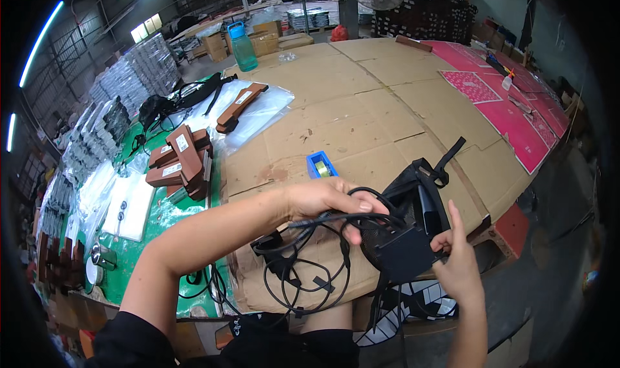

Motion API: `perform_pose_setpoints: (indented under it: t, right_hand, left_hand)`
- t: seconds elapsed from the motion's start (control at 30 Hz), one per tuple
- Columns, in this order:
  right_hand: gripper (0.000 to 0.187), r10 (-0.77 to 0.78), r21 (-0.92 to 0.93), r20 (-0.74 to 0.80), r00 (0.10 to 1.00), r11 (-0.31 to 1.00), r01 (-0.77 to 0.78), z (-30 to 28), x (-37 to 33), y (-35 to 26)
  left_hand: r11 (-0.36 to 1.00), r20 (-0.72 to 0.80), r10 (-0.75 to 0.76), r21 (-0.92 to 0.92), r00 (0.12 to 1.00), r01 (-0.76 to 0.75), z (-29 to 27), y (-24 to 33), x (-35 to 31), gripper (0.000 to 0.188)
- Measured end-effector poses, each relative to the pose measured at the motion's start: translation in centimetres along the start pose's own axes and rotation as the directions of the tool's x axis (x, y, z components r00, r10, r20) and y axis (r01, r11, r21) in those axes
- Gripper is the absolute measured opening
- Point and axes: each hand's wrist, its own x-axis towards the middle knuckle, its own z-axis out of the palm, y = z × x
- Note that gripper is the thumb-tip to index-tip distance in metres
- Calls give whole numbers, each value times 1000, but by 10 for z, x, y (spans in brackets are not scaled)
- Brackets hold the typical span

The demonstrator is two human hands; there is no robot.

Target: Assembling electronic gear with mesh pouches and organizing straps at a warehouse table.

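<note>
My left hand is closed around a bundle of black cable over the near edge of the cardboard-covered table. Loops of the cable hang down and lie in loose coils below it. My right hand grips the right edge of a flat black box, its index finger pointing up and the other fingers curled at the box. Just behind the box sits a black mesh bag with a strap reaching to the right. A blue tape dispenser with a roll of tape stands beyond my left hand.
Brown angular pieces are stacked on the green surface at left, and another brown piece lies on plastic sheeting. A teal bottle stands at the far left. Pink printed sheets cover the right side. A metal cup is at lower left.
</note>
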Motion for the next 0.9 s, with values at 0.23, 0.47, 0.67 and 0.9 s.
perform_pose_setpoints:
  t: [0.23, 0.47, 0.67, 0.9]
  right_hand:
    - [43, 264, 599, 231, 936, 720, -351, -8, -4, 36]
    - [79, -80, 944, 113, 990, -302, -132, 0, -20, 44]
    - [58, 81, 995, 89, 993, -46, -85, 8, -27, 36]
    - [44, 251, 975, 64, 966, 191, -114, 19, -34, 42]
  left_hand:
    - [925, 4, 113, -366, 994, -103, -17, 2, -16, 33]
    - [843, -166, 161, -489, 973, -223, 1, 10, -17, 29]
    - [752, -298, 146, -587, 943, -302, -1, 10, -20, 25]
    - [543, -488, 173, -677, 855, -497, 22, -7, -23, 15]
